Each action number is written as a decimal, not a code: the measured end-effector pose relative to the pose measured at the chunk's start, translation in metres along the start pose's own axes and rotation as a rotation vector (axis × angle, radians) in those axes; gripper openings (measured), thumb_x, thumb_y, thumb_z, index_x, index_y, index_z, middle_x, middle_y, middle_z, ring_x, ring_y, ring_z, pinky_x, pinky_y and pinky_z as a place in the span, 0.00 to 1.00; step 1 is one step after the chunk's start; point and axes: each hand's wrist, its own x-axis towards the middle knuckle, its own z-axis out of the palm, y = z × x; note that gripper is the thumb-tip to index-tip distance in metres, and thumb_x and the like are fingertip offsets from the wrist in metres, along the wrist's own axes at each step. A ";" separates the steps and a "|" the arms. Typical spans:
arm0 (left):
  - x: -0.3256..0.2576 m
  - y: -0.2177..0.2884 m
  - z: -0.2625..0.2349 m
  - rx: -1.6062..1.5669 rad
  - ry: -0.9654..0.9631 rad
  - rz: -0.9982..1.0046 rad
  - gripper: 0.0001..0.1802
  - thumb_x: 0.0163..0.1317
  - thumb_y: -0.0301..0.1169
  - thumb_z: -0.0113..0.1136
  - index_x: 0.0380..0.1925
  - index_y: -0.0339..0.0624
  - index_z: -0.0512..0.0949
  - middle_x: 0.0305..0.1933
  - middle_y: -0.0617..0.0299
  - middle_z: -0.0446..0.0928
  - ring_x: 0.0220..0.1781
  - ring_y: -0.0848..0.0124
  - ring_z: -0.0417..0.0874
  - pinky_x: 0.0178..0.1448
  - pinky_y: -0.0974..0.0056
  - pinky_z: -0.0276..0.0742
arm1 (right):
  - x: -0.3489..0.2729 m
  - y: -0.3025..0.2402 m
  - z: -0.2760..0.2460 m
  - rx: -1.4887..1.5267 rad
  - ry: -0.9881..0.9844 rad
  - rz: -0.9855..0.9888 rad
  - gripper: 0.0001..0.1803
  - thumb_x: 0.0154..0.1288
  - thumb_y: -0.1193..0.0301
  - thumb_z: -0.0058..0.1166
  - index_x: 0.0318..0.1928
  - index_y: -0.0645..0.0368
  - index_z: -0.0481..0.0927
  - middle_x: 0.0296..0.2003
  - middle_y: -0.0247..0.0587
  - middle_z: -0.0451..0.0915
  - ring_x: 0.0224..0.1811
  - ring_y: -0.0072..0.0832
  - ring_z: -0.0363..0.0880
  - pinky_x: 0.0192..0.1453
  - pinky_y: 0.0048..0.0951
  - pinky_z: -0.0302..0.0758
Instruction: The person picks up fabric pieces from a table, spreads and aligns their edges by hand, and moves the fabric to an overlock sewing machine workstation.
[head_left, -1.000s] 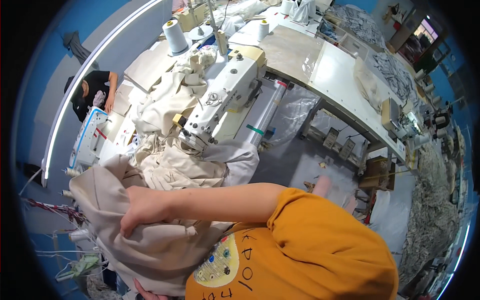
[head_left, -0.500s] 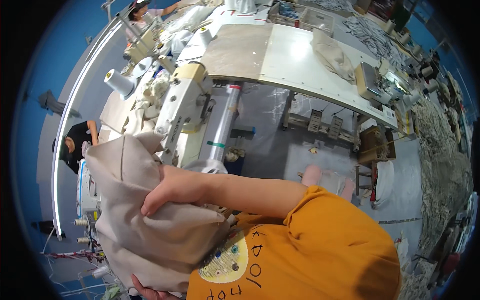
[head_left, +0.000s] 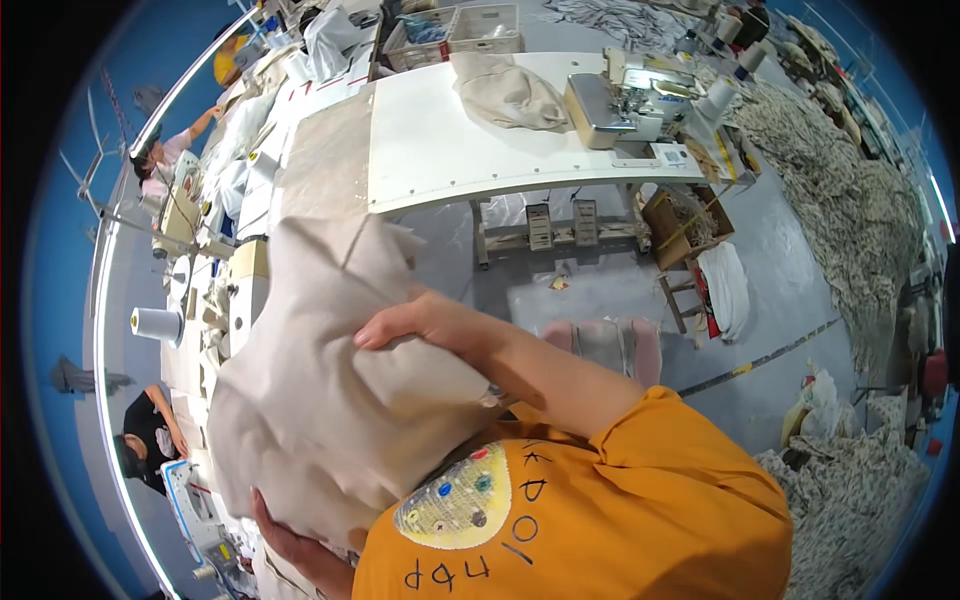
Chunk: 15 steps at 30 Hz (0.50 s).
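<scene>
Two open mesh baskets (head_left: 455, 28), pale and rectangular, stand side by side at the far edge of the white table (head_left: 470, 150), near its left corner. A brown cardboard box (head_left: 685, 215), open at the top, sits on the floor under the table's right end. A small white rectangular label (head_left: 672, 155) with a touch of blue lies at the table's near right corner, below the sewing machine. No screen or sign can be made out.

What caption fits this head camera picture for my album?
Two bare hands, right hand on top and left hand below, carry a bundle of beige cloth.
</scene>
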 end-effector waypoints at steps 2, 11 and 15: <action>0.011 0.000 0.041 -0.044 -0.023 -0.033 0.26 0.65 0.42 0.57 0.57 0.36 0.74 0.59 0.55 0.76 0.59 0.60 0.76 0.63 0.57 0.73 | -0.016 -0.014 -0.021 -0.031 0.063 0.017 0.13 0.57 0.71 0.62 0.43 0.63 0.84 0.35 0.37 0.83 0.39 0.21 0.81 0.46 0.24 0.76; 0.024 0.007 0.209 -0.031 -0.429 -0.144 0.21 0.60 0.33 0.62 0.51 0.32 0.77 0.50 0.52 0.81 0.51 0.62 0.82 0.58 0.60 0.78 | -0.066 -0.060 -0.074 0.156 0.435 -0.072 0.11 0.60 0.69 0.56 0.40 0.61 0.80 0.32 0.39 0.82 0.31 0.28 0.83 0.38 0.31 0.83; 0.044 0.006 0.281 -0.006 -0.551 -0.159 0.25 0.59 0.31 0.62 0.55 0.31 0.74 0.51 0.52 0.81 0.50 0.63 0.83 0.56 0.62 0.78 | -0.058 -0.090 -0.117 0.226 0.400 -0.180 0.17 0.61 0.68 0.53 0.48 0.66 0.77 0.39 0.45 0.83 0.37 0.34 0.85 0.46 0.34 0.84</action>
